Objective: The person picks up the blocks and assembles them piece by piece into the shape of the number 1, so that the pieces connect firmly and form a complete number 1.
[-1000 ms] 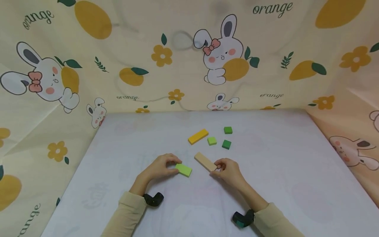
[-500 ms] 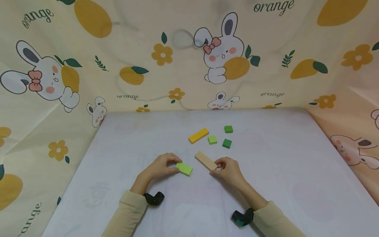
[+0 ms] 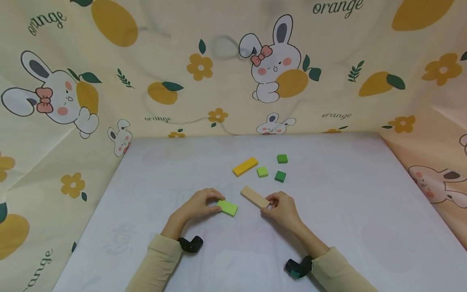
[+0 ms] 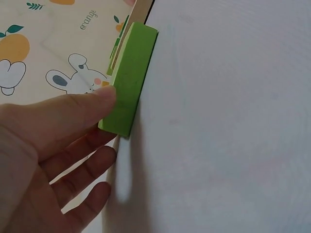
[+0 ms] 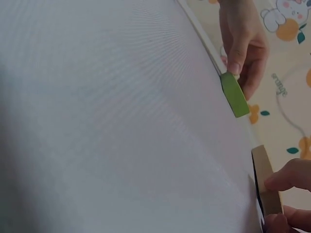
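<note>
My left hand (image 3: 200,203) pinches the left end of a light green rectangular block (image 3: 228,208) between thumb and fingers. In the left wrist view the thumb presses the near end of that green block (image 4: 130,82), and the lower fingers are loosely bent beneath. My right hand (image 3: 283,211) grips the near right end of a longer plain wooden block (image 3: 254,197), which slants up to the left. The right wrist view shows the wooden block (image 5: 265,179) at its right edge with fingertips on it. A small gap separates the two held blocks.
Behind the hands on the white tabletop (image 3: 328,194) lie a yellow long block (image 3: 245,166), a small light green block (image 3: 262,172) and two small darker green blocks, one nearer (image 3: 280,176) and one farther (image 3: 282,158). A patterned cloth (image 3: 219,93) rises behind.
Both hands keep their hold on the blocks. The right hand and wooden block have shifted very slightly to the right; the whole view has moved a little.
</note>
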`<action>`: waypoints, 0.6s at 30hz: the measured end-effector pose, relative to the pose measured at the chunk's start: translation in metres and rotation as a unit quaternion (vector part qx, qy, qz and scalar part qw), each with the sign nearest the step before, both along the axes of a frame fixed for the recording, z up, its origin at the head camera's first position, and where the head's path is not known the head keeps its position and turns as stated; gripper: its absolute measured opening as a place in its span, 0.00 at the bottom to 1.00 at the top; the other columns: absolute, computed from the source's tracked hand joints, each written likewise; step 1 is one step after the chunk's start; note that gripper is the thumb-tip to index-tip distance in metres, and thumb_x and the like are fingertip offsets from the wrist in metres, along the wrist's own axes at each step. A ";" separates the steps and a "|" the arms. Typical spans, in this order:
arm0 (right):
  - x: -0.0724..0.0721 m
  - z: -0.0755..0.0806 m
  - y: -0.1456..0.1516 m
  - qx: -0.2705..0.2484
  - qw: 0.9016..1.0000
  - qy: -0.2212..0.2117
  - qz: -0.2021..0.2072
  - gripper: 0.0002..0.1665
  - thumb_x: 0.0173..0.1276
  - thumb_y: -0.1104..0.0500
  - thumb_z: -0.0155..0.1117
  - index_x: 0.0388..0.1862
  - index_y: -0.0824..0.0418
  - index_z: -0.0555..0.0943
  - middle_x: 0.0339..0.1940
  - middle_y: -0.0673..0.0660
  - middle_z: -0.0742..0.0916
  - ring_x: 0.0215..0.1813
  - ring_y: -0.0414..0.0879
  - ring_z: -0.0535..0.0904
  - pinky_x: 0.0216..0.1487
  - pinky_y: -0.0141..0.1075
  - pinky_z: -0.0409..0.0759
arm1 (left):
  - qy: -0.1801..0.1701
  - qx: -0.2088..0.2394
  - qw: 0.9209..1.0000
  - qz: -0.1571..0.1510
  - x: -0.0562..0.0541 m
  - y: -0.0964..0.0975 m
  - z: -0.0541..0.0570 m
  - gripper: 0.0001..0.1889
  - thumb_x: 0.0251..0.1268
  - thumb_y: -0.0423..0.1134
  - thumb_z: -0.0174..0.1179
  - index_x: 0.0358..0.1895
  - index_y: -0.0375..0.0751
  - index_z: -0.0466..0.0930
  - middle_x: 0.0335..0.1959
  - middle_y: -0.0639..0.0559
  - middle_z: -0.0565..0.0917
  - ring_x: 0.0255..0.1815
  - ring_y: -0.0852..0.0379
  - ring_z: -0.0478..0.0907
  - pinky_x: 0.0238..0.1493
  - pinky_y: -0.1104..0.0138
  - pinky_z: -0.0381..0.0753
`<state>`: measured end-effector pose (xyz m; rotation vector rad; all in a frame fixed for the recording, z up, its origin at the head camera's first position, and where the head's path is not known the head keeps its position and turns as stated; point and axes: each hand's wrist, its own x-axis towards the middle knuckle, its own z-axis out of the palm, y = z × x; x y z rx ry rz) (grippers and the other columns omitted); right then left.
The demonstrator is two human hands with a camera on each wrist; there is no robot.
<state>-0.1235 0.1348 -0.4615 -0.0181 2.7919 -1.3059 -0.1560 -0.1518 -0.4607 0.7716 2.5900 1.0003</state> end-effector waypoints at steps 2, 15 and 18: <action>0.000 -0.001 0.000 0.000 1.000 0.006 -0.003 0.18 0.47 0.65 0.75 0.38 0.72 0.84 0.29 0.60 0.81 0.31 0.42 0.72 0.30 0.25 0.67 | 0.000 0.000 1.000 0.000 0.000 0.000 0.000 0.15 0.59 0.38 0.67 0.50 0.41 0.83 0.50 0.48 0.85 0.56 0.50 0.79 0.61 0.57 0.75; -0.002 -0.004 0.004 -0.014 0.999 0.026 0.012 0.17 0.49 0.67 0.72 0.40 0.72 0.84 0.30 0.60 0.81 0.30 0.40 0.74 0.28 0.23 0.69 | 0.002 -0.005 1.000 0.001 0.002 0.000 0.001 0.16 0.60 0.39 0.66 0.51 0.42 0.83 0.51 0.48 0.85 0.56 0.50 0.78 0.61 0.56 0.75; -0.003 -0.004 0.005 -0.019 0.999 0.027 0.017 0.17 0.49 0.67 0.72 0.40 0.72 0.84 0.30 0.60 0.81 0.31 0.41 0.75 0.29 0.23 0.70 | 0.002 -0.004 1.000 0.002 0.002 0.000 0.000 0.15 0.60 0.39 0.66 0.51 0.42 0.83 0.51 0.48 0.85 0.56 0.50 0.78 0.62 0.56 0.75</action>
